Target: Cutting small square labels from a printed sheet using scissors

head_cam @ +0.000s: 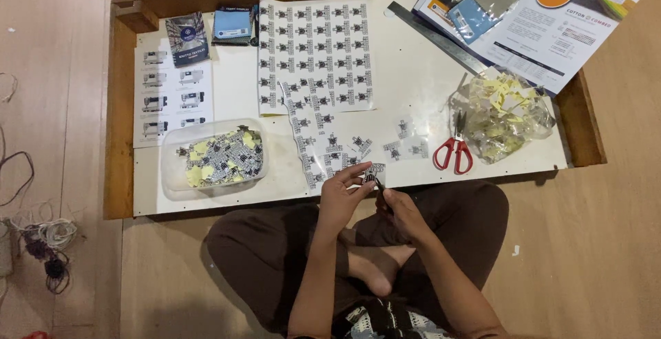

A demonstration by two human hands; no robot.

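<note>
I sit cross-legged at a low white board table [420, 91]. My left hand [342, 198] pinches a small cut sticker [372, 173] at the table's front edge. My right hand [399, 209] holds a thin dark tool against that sticker; I cannot tell what kind of tool it is. Just ahead lies a sticker sheet [315, 57] with a partly cut strip [318, 147] hanging toward me. A few cut stickers [406, 139] lie loose to the right.
A clear tub [175, 174] of cut stickers stands front left. Red-handled scissors [454, 147] lie beside a clear bag of scraps [506, 113]. A metal ruler [434, 36], brochures [551, 15], two small booklets [187, 37] and a printed sheet [172, 94] lie farther back. Cables [41, 242] are on the floor.
</note>
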